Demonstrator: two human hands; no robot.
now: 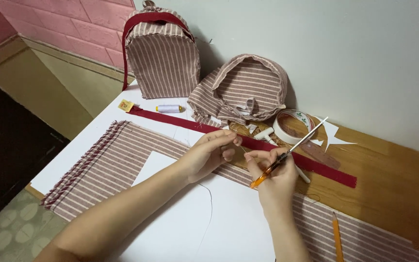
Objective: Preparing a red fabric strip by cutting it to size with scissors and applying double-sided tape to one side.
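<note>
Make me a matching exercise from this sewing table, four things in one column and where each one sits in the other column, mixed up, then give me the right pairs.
Things:
1. striped backpack
2. spool of thread
3. pencil
4. scissors

Places:
A. lying on the striped fabric at the near right
B. in the right hand
C. standing upright against the wall at the back
D. on the white sheet, just in front of the backpack

Pairs: 1-C, 2-D, 3-A, 4-B

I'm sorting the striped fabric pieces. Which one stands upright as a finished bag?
The striped backpack by the wall, with red straps. The striped hood-shaped piece slumps beside it, and the striped cloth lies flat.
</note>
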